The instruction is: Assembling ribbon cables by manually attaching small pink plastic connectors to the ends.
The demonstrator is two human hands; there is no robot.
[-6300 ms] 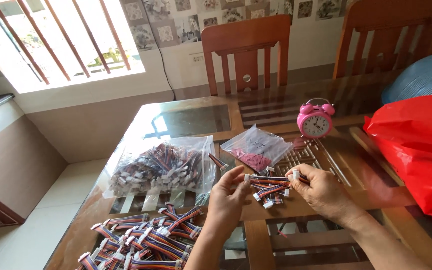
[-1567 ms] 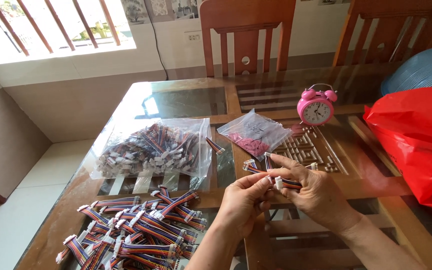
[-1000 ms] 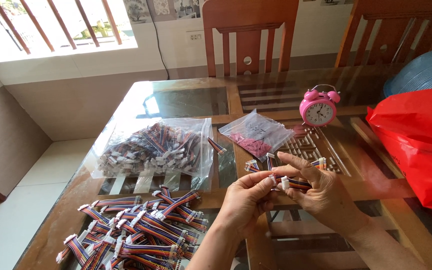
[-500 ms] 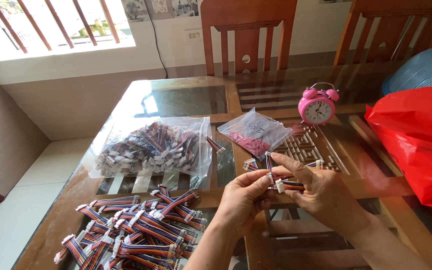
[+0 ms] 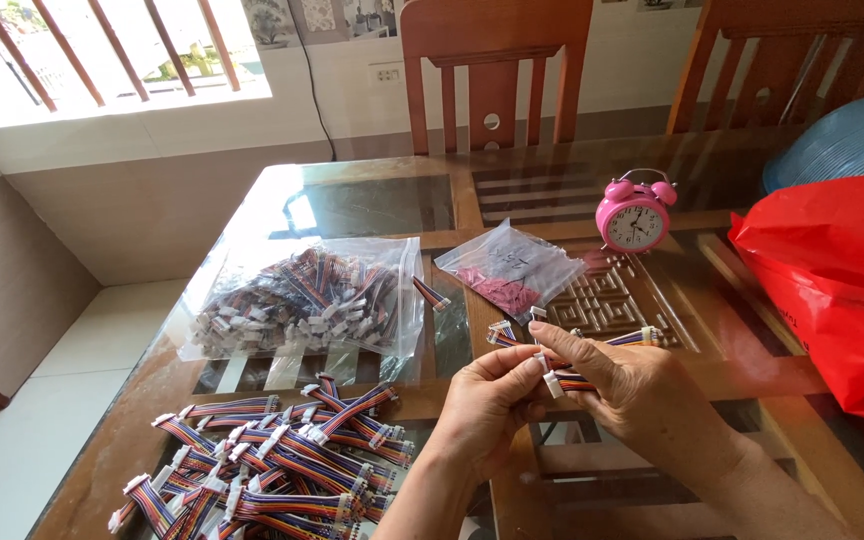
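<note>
Ribbon cable point(image 5: 577, 380), multicoloured with a white connector at its end, sits pinched between both hands above the near middle of the bench point(image 5: 372, 205). One head view shows it all. Left hand point(image 5: 487, 405) closes its fingertips on the white plug; right hand point(image 5: 642, 395) curls around the wire bundle just beside it, the two hands touching. One loose heap of finished cables point(image 5: 272, 465) lies at the near left, too many to count. Two clear bags rest farther off: a large bag point(image 5: 297, 300) stuffed with cables, and a small bag point(image 5: 522, 270) holding pinkish bits. One pink alarm clock point(image 5: 634, 215) stands far right, beside one red plastic bag point(image 5: 837, 280). Two wooden chairs point(image 5: 492, 70) stand behind.
</note>
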